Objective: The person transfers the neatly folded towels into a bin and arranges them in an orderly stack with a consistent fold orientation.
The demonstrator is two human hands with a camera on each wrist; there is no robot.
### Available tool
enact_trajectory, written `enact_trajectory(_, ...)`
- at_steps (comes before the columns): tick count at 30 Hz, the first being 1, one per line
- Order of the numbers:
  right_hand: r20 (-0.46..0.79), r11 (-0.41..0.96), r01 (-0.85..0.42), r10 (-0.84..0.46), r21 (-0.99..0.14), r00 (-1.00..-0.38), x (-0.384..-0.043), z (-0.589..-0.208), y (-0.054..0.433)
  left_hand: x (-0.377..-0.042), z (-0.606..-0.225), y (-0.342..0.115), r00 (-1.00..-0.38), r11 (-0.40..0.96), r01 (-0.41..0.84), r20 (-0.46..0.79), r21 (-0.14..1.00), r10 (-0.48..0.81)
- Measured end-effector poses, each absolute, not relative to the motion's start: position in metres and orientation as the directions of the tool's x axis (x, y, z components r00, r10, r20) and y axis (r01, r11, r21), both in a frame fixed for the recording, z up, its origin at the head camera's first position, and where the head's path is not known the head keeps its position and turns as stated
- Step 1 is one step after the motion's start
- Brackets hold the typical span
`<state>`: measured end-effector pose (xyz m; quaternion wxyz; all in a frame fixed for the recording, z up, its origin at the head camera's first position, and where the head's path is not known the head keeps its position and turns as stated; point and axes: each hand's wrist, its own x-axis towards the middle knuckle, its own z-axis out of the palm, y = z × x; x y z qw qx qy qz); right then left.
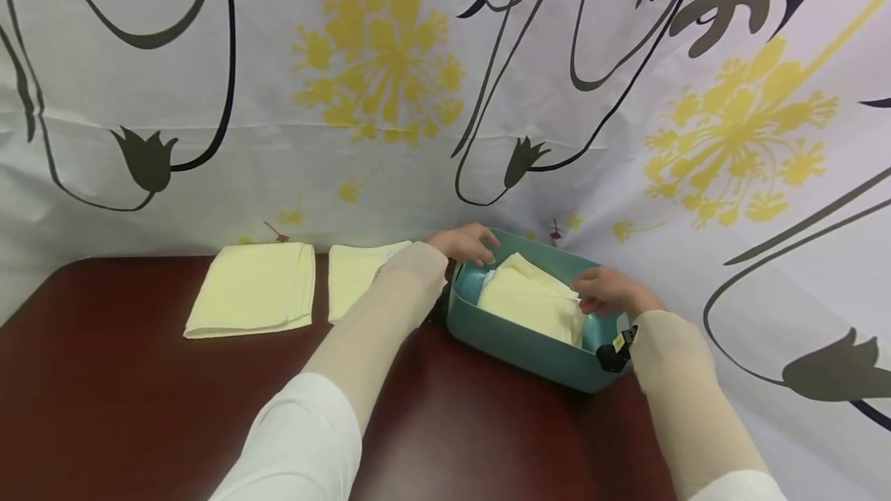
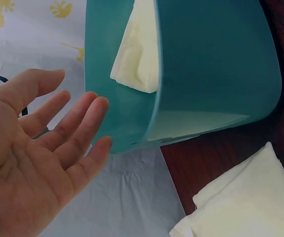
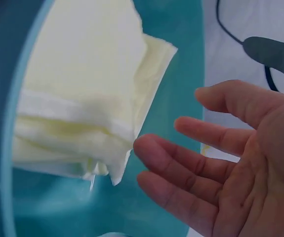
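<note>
A folded pale yellow cloth [image 1: 532,300] lies inside a teal bin [image 1: 518,354] at the right of the table. Over the bin's left end is my left hand [image 1: 465,243]; its fingers look relaxed and hold nothing in the left wrist view, where the palm [image 2: 28,173] shows beside the rim. My right hand [image 1: 612,290] reaches in at the bin's right end. In the right wrist view its loosely bent fingers [image 3: 181,163] come right up to the corner of the cloth [image 3: 82,64], with nothing gripped between them.
Two more folded yellow cloths lie left of the bin: a larger one [image 1: 254,288] and one [image 1: 355,277] partly hidden behind my left forearm. A patterned curtain [image 1: 390,176] hangs along the far and right sides of the dark red table [image 1: 139,400].
</note>
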<state>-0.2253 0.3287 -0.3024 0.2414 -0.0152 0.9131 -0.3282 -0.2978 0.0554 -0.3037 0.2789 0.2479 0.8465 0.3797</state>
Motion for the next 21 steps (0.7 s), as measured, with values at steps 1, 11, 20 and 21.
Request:
enact_trajectory(1,-0.422,0.775,0.125,-0.195,-0.619,-0.885,-0.225,-0.302,0.329,-0.296,-0.304,0.053,-0.723,0.583,0.217,-0.272,0.783,0.635)
enact_trajectory(11,-0.262,0.733,0.033,-0.201,-0.679,-0.944,-0.215,-0.3,0.313,-0.292,-0.302,0.036,-0.731,0.506,0.221,-0.202,0.834,0.651)
enact_trajectory(20,-0.15,0.677,-0.016,-0.185,-0.736,-0.971,-0.208,-0.305,0.289,-0.285,-0.302,0.005,-0.731,0.414,0.199,-0.147,0.888,0.666)
enact_trajectory(21,-0.137,0.672,-0.029,-0.193,-0.74,-0.972,-0.207,-0.305,0.287,-0.284,-0.303,0.001,-0.729,0.404,0.192,-0.146,0.894,0.669)
